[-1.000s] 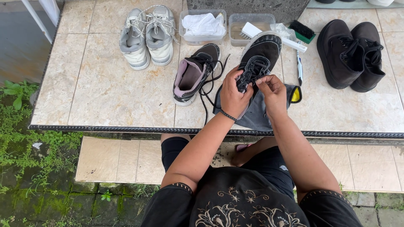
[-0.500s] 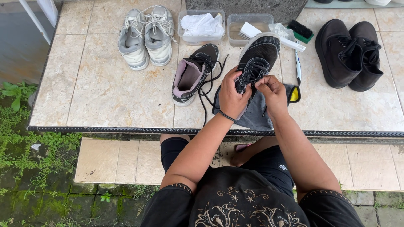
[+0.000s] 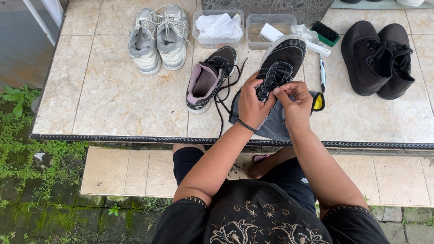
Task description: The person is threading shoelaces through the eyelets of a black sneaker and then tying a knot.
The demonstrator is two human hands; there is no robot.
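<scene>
At the far edge of the tiled ledge (image 3: 113, 95) stand two clear plastic containers side by side — both rectangular with rounded corners. The left container (image 3: 218, 28) holds a crumpled white cloth; the right container (image 3: 271, 30) holds a white brush in cloudy water. Just beside the right one lies a crumpled transparent plastic wrapper (image 3: 305, 33). Labels, signs and screens are not visible.
</scene>
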